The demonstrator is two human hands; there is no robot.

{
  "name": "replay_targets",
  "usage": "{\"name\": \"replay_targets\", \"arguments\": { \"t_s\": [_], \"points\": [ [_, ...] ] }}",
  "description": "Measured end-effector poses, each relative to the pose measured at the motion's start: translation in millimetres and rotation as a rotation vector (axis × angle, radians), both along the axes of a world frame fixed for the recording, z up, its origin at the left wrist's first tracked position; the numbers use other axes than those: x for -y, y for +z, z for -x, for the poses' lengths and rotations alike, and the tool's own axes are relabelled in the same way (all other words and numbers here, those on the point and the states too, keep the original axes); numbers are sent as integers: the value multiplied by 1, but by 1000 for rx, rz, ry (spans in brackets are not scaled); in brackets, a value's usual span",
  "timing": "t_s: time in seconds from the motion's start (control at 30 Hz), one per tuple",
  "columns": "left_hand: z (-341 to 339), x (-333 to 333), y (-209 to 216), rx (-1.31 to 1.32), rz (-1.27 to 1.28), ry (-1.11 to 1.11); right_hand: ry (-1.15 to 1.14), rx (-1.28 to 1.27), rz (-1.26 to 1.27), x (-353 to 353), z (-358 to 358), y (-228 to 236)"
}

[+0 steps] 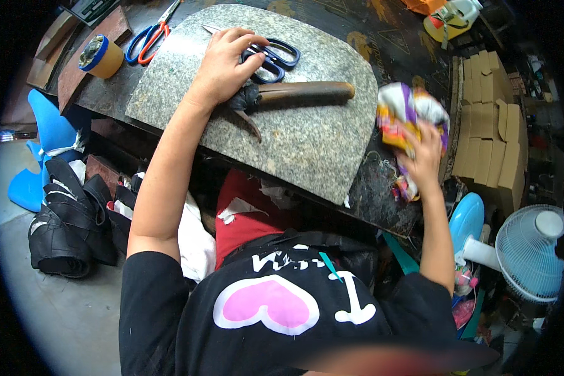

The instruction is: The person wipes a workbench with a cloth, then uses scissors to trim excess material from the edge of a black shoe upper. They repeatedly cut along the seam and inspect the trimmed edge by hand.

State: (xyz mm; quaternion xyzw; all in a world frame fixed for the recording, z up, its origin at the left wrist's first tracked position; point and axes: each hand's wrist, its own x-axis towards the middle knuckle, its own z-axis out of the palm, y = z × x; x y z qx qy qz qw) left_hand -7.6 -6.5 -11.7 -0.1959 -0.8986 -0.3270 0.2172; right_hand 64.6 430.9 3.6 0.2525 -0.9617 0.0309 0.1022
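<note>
A pair of dark-blue-handled scissors (271, 70) is on the grey speckled stone slab (313, 144). My left hand (229, 66) is closed over its middle, thumb against a handle loop, with a blade tip showing past the knuckles. Just below that hand lies a hammer-like tool (307, 93) with a worn brown handle and a dark head ending in a curved claw; my wrist partly hides the head. Off the slab's right side, my right hand (423, 153) grips a crumpled cloth (398, 103) in white, purple, yellow and orange; its fingers are slightly blurred.
At the table's left stand a yellow tub with a blue rim (103, 57) and red-and-blue-handled scissors (149, 42). A yellowish jug (451, 22) is at the far right. Cardboard boxes (489, 125) and a fan (529, 250) flank the right. Black rolled material (66, 225) lies at lower left.
</note>
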Motion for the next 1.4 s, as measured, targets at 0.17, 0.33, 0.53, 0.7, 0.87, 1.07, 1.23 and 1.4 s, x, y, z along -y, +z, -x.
{"name": "replay_targets", "arguments": {
  "t_s": [0.17, 0.33, 0.53, 0.7, 0.87, 1.07, 1.23, 1.4],
  "points": [
    [3, 0, -4, -22, 14, 18, -87, 233, 143, -28, -74, 49],
    [8, 3, -8, -11, -13, -1, 54, 150, 380, -53, -3, 93],
    [11, 9, -12, -40, 45, -23, -320, -113, -289, 22, 97, -6],
    [13, 10, -13, -35, 25, -40, -47, -128, 57, 35, 30, -22],
    [11, 10, -11, -13, 31, -42, -26, 1, 104, -25, -82, 18],
    [10, 4, -8, 32, -5, -6, -505, 83, 56, -84, -118, 67],
    [6, 4, -5, 38, -12, -2, -120, 86, 681, -16, -87, 62],
    [3, 4, -2, 34, 5, -4, -80, 18, 164, 75, -116, 29]
  ]
}}
